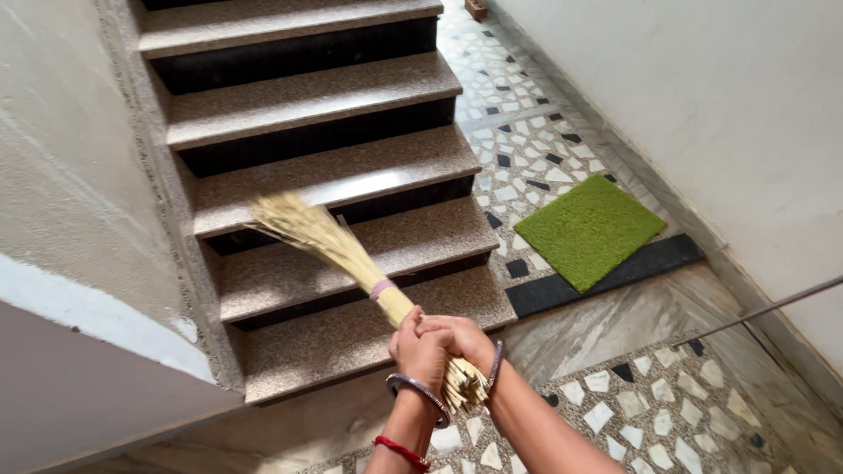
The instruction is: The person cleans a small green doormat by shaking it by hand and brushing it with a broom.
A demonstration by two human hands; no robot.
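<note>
A straw broom (pixel 332 246) points up and to the left over the lower steps of a speckled stone staircase (pixel 305 93). My left hand (pixel 419 352) and my right hand (pixel 462 337) are clasped together around the broom's handle end, whose cut straw tips stick out below my wrists. The bristle end hovers near the third step. A pale band ties the straws just above my hands. My left wrist wears a metal bangle and a red thread.
A green doormat (pixel 590 229) lies on the mosaic floor to the right of the stairs. A thin metal rod (pixel 784 301) slants along the white right wall. A plastered wall borders the stairs on the left.
</note>
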